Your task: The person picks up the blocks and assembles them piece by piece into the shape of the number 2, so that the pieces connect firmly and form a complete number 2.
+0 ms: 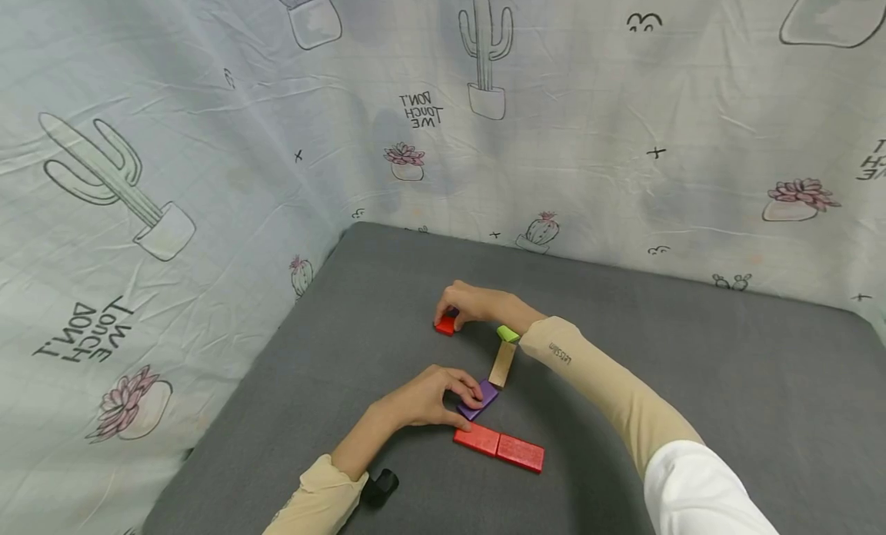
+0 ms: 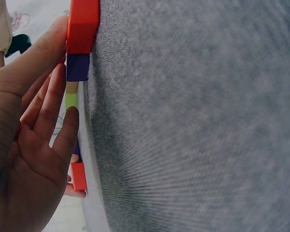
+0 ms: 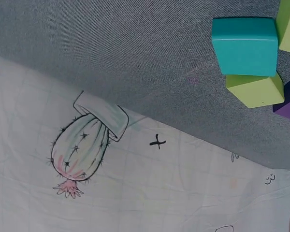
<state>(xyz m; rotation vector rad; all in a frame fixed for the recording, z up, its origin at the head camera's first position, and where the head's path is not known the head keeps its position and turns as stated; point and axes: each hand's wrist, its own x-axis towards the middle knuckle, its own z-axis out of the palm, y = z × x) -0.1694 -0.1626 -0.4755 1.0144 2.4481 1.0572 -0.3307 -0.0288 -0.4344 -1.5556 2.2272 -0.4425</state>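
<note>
In the head view, my left hand (image 1: 432,397) rests its fingers on a purple block (image 1: 487,394). Its thumb touches the end of a red block (image 1: 477,439), and another red block (image 1: 521,453) lies end to end with that one. Fairly straight fingers of the left hand (image 2: 34,121) show beside the red block (image 2: 83,26) and the purple block (image 2: 78,67) in the left wrist view. Farther back, my right hand (image 1: 471,300) pinches a small red block (image 1: 445,325) between thumb and fingers. Part of a dark purple block (image 2: 77,147) shows beside this red one.
A tan wooden block (image 1: 502,364) and a lime green block (image 1: 507,333) continue the line from the purple block. In the right wrist view stand a teal block (image 3: 246,48) and a lime block (image 3: 256,91). A printed curtain (image 1: 588,135) borders the grey table (image 1: 727,366).
</note>
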